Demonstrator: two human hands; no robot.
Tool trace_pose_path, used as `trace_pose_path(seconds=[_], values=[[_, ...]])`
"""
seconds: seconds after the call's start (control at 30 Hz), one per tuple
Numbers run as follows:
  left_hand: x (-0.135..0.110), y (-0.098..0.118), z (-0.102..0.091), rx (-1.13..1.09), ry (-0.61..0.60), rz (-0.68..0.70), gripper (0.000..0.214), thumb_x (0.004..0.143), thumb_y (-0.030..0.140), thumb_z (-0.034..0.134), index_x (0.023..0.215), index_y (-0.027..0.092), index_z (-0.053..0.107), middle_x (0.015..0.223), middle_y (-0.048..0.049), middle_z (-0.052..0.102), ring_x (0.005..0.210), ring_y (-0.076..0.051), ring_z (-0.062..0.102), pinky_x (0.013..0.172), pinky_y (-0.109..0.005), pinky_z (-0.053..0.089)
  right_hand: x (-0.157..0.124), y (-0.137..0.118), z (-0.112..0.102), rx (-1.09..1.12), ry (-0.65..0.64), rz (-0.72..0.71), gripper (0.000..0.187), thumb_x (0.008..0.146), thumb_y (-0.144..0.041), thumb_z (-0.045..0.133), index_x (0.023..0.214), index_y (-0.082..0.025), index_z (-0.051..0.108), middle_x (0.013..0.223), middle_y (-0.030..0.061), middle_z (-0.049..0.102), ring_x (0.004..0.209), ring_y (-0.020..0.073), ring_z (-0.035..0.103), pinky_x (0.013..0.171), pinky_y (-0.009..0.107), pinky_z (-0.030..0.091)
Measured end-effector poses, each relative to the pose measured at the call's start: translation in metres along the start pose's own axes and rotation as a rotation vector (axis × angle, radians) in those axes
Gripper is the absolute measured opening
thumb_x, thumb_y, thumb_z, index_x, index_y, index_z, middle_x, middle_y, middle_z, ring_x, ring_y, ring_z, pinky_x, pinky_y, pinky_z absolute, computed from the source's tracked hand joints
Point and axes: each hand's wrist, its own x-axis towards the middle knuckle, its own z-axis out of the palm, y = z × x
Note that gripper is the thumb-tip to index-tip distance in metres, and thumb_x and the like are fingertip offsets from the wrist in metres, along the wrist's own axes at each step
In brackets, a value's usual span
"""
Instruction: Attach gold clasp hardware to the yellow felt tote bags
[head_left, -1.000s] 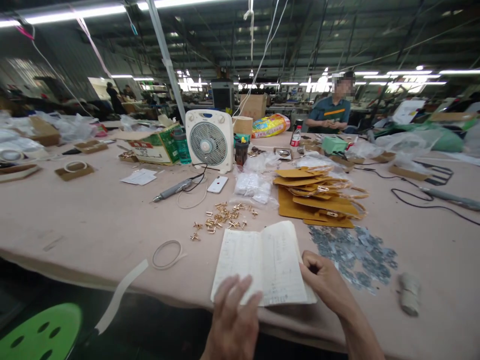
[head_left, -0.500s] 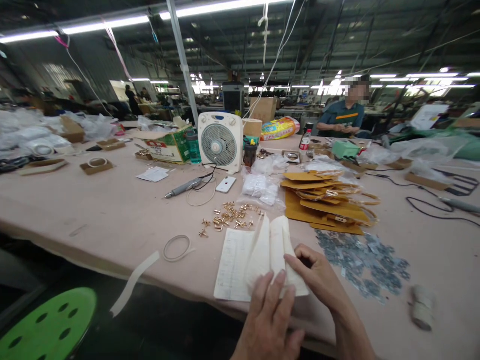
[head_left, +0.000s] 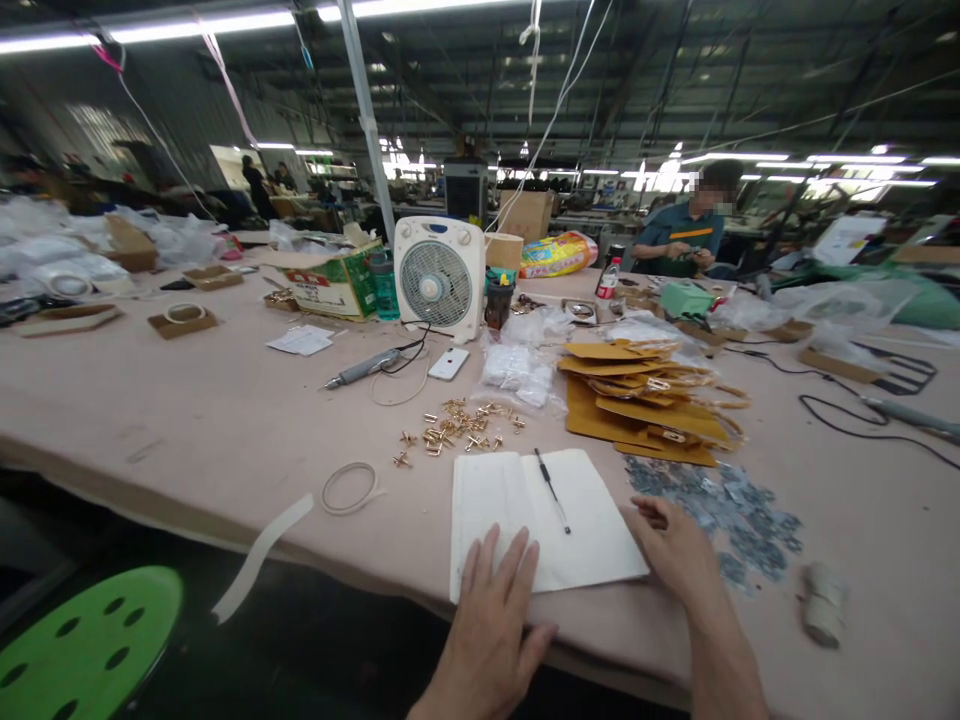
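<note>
An open notebook (head_left: pixel 585 520) with blank white pages lies at the near edge of the pink table (head_left: pixel 187 430). A black pen (head_left: pixel 552 489) rests near its spine on the right page. My left hand (head_left: pixel 499 610) lies flat, fingers stretched out, on the lower left page. My right hand (head_left: pixel 675 545) rests just right of the notebook's edge, fingers loosely curled on the table, holding nothing I can see.
Gold metal fittings (head_left: pixel 457 428) are scattered behind the notebook, tan leather pieces (head_left: pixel 645 400) and grey metal plates (head_left: pixel 720 505) to the right. A white fan (head_left: pixel 437 280), phone (head_left: pixel 448 363), electric screwdriver (head_left: pixel 364 368), tape ring (head_left: pixel 350 488) and a roll (head_left: pixel 823 603) also lie about. A person (head_left: pixel 682 235) sits across the table. A green stool (head_left: pixel 90 640) stands lower left.
Written pages were turned over; the notebook now lies flat at blank pages with a pen exposed. My left hand flattened on the left page and my right hand slid off to the right.
</note>
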Motion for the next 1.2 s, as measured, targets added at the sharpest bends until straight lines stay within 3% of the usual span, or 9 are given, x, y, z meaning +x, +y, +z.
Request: trace_pose_path(seconds=[0.1,0.23,0.33,0.53,0.77,0.87,0.97,1.1,1.2], values=[[-0.005,0.003,0.007,0.094,-0.019,0.085,0.078,0.091,0.037,0.070,0.161,0.027,0.038,0.169,-0.0070,0.037,0.154,-0.041,0.034,0.118,-0.060,0.040,0.000,-0.008,0.001,-0.020,0.229,0.031,0.045,0.084,-0.058,0.064,0.100,-0.017,0.075,0.098,0.0133,0.076,0.084,0.0292,0.069,0.082,0.042,0.050],[-0.015,0.018,0.022,0.188,0.011,0.024,0.082,0.085,0.030,0.072,0.160,0.026,0.039,0.169,-0.0095,0.036,0.152,-0.042,0.036,0.118,-0.059,0.037,-0.004,-0.040,0.031,0.013,0.008,-0.208,0.041,0.094,-0.055,0.059,0.110,-0.019,0.072,0.103,0.0103,0.074,0.083,0.0232,0.069,0.081,0.036,0.052],[-0.022,0.029,0.032,0.203,0.018,-0.064,0.085,0.085,0.035,0.072,0.162,0.023,0.036,0.169,-0.0145,0.034,0.153,-0.043,0.033,0.120,-0.063,0.030,-0.003,-0.063,0.068,-0.202,-0.103,-0.318,0.035,0.096,-0.042,0.063,0.122,-0.019,0.067,0.111,0.0104,0.071,0.086,0.0217,0.068,0.081,0.034,0.050],[-0.030,0.024,0.035,0.265,-0.054,-0.033,0.078,0.097,0.051,0.058,0.164,0.025,0.029,0.172,-0.0131,0.029,0.156,-0.038,0.027,0.122,-0.057,0.022,0.005,-0.075,0.124,-0.602,-0.026,-0.304,0.019,0.103,-0.020,0.050,0.114,-0.016,0.065,0.110,0.0122,0.065,0.100,0.0244,0.064,0.077,0.031,0.045],[-0.033,0.015,0.043,0.253,-0.010,-0.031,0.077,0.095,0.048,0.060,0.164,0.028,0.031,0.172,-0.0097,0.029,0.157,-0.036,0.026,0.124,-0.053,0.020,0.038,-0.077,0.142,-0.625,0.077,-0.361,0.024,0.105,-0.019,0.044,0.117,-0.017,0.065,0.109,0.0131,0.065,0.101,0.0256,0.062,0.076,0.033,0.043],[-0.034,0.014,0.044,0.256,0.021,-0.020,0.075,0.096,0.047,0.061,0.163,0.027,0.033,0.171,-0.0108,0.031,0.157,-0.037,0.027,0.125,-0.051,0.018,0.055,-0.076,0.147,-0.412,0.109,-0.346,0.028,0.105,-0.026,0.044,0.118,-0.018,0.067,0.113,0.0133,0.066,0.103,0.0257,0.062,0.083,0.034,0.045],[-0.034,0.015,0.038,0.189,-0.030,-0.023,0.076,0.098,0.047,0.059,0.164,0.025,0.030,0.172,-0.0138,0.028,0.157,-0.039,0.028,0.124,-0.054,0.023,0.067,-0.069,0.146,0.012,0.130,-0.293,0.034,0.102,-0.036,0.047,0.122,-0.018,0.067,0.103,0.0100,0.067,0.092,0.0229,0.063,0.083,0.035,0.048],[-0.034,0.014,0.020,-0.121,-0.149,-0.063,0.085,0.097,0.043,0.060,0.167,0.022,0.017,0.174,-0.0173,0.019,0.158,-0.044,0.021,0.123,-0.065,0.028,0.067,-0.060,0.124,0.665,0.168,-0.018,0.045,0.090,-0.052,0.063,0.119,-0.017,0.065,0.077,-0.0011,0.060,0.061,0.0130,0.054,0.057,0.025,0.044],[-0.036,0.008,0.008,-0.491,-0.011,-0.168,0.087,0.095,0.036,0.064,0.167,0.025,0.017,0.172,-0.0163,0.026,0.157,-0.041,0.028,0.123,-0.064,0.032,0.037,-0.071,0.093,0.940,0.148,0.027,0.043,0.081,-0.054,0.076,0.104,-0.019,0.068,0.091,0.0004,0.063,0.052,0.0058,0.045,0.042,0.018,0.027]])
